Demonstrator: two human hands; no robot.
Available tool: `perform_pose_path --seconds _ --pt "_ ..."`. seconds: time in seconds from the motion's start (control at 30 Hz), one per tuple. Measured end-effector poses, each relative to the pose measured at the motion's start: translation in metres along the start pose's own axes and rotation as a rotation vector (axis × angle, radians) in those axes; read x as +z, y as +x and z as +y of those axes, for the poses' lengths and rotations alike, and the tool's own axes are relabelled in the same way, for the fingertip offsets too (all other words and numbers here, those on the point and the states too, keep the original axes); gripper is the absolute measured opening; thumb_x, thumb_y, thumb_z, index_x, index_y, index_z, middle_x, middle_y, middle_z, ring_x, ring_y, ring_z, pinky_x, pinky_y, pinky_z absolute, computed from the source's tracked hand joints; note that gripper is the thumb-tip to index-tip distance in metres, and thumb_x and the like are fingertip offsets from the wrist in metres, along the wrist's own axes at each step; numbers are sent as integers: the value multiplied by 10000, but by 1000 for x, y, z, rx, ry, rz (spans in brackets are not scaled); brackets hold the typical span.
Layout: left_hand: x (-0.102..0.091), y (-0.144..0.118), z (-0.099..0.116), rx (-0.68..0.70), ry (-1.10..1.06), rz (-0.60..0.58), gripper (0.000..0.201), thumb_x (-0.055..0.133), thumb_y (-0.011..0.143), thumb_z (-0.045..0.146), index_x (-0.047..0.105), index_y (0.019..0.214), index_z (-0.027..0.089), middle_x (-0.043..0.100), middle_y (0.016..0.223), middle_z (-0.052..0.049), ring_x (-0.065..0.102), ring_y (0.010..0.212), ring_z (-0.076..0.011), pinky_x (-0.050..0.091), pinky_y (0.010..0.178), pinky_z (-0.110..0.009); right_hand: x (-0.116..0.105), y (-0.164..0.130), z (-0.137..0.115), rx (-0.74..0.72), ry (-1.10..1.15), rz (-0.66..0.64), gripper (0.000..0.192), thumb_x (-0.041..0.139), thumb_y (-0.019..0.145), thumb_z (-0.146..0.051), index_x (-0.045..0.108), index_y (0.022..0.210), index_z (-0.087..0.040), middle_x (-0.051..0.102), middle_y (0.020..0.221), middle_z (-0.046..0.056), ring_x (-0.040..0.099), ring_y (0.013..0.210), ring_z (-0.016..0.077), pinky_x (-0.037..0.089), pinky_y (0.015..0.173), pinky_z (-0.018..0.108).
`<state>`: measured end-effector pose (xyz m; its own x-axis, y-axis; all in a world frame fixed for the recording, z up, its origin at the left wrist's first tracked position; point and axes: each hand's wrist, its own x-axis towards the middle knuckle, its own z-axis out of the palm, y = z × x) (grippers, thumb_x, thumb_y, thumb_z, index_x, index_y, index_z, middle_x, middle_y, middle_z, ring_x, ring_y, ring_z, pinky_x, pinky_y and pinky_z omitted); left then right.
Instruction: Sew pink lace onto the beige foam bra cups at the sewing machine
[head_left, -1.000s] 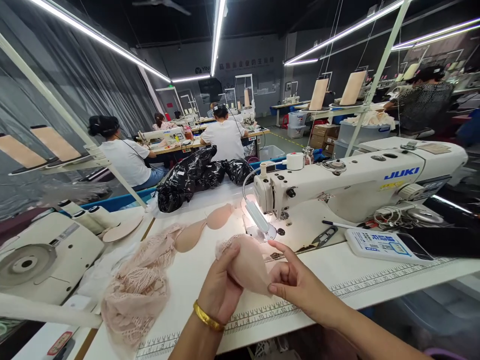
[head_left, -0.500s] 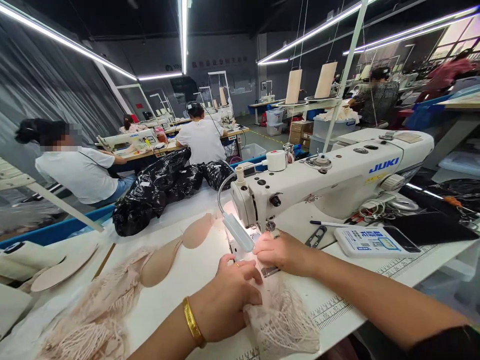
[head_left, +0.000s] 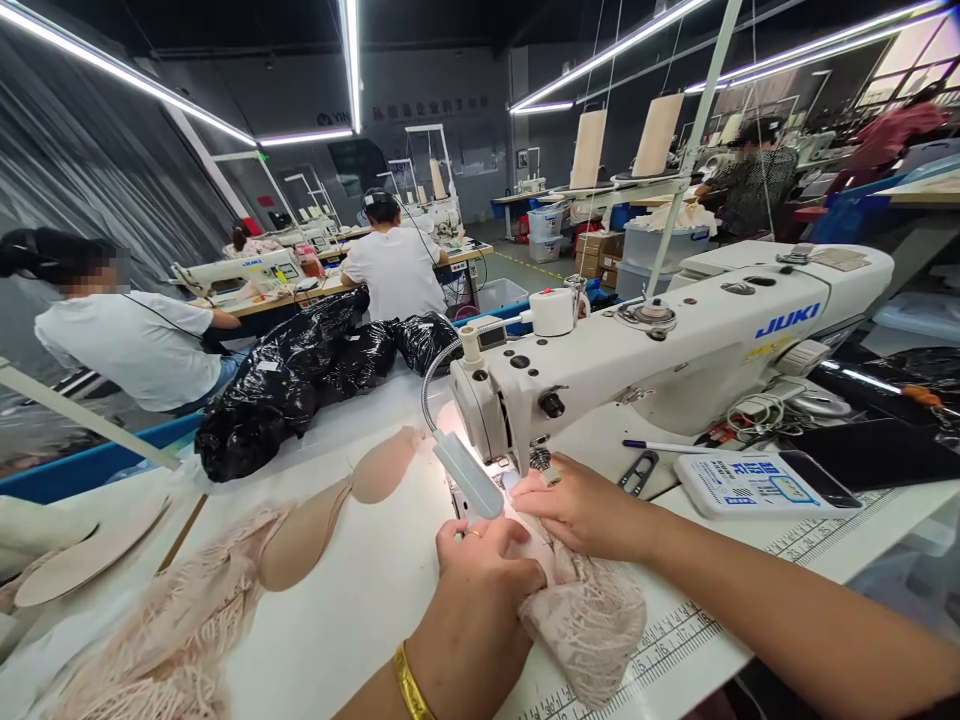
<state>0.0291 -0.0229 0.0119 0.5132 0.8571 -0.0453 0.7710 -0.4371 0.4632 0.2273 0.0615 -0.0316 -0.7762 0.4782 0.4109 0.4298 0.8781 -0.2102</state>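
Note:
A piece of pale pink lace fabric (head_left: 589, 625) lies at the front of the white JUKI sewing machine (head_left: 645, 340), its loose end bunched on the table. My left hand (head_left: 487, 600), with a gold bracelet at the wrist, is curled on the fabric's left side, thumb and fingers closed on it. Close to the needle area, the fingers of my right hand (head_left: 589, 510) press together on the same fabric. A small lamp (head_left: 469, 475) on a bendy neck hides part of the needle area. The fingertips are partly covered.
Beige moulded bra cups (head_left: 304, 535) and more lace (head_left: 172, 620) lie on the left of the table. Black plastic bags (head_left: 292, 385) rest behind. Right of my hand are thread snips (head_left: 638, 473), a pen (head_left: 667, 449) and a white phone-like case (head_left: 761, 485). Co-workers sit beyond.
My left hand has moved up and right, closer to my right hand, and the lace's loose end has gathered and shifted right. The view has turned slightly.

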Motion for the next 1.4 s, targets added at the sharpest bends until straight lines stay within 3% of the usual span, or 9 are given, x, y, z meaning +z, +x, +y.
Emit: perform_pose_path --seconds 0.57,0.8,1.03,1.13,1.23,1.4 --pt "6 -4 -1 -17 -13 25 215 633 696 5 712 673 203 654 1114 -79 567 1052 -293 328 924 -496 0 -2 -8 94 35 16 270 484 861 9 619 803 -218 709 893 -6 412 790 207 347 724 316" --pt "-3 -5 -6 12 -25 -26 182 618 701 18 670 658 187 657 1151 -61 570 1018 -279 306 912 -481 -1 -3 -9 82 38 2 289 471 858 17 636 820 -218 708 894 -3 423 791 207 356 735 323" --pt "-13 1 -19 82 4 -37 141 597 718 45 637 677 173 694 1127 -35 641 902 -200 277 912 -445 1 -4 -6 71 40 26 284 471 866 2 656 859 -214 733 964 -2 436 810 215 365 743 326" --pt "-19 6 -27 133 -1 -30 138 593 725 61 645 678 180 707 1131 -48 662 1010 -237 281 897 -418 2 -3 -5 57 35 36 273 475 885 -17 668 877 -210 729 936 6 436 796 213 365 743 328" --pt "-26 10 -34 192 -13 -11 166 584 719 67 661 665 204 738 1023 -38 652 1083 -258 291 933 -404 3 -3 -4 54 16 51 270 480 892 -20 674 878 -208 728 920 18 456 818 219 364 746 333" --pt "-39 19 -48 215 13 -26 137 602 742 155 670 652 232 711 791 -18 636 955 -249 345 934 -370 5 -5 -3 57 0 23 250 515 880 -29 683 901 -214 709 898 35 488 856 232 383 768 340"
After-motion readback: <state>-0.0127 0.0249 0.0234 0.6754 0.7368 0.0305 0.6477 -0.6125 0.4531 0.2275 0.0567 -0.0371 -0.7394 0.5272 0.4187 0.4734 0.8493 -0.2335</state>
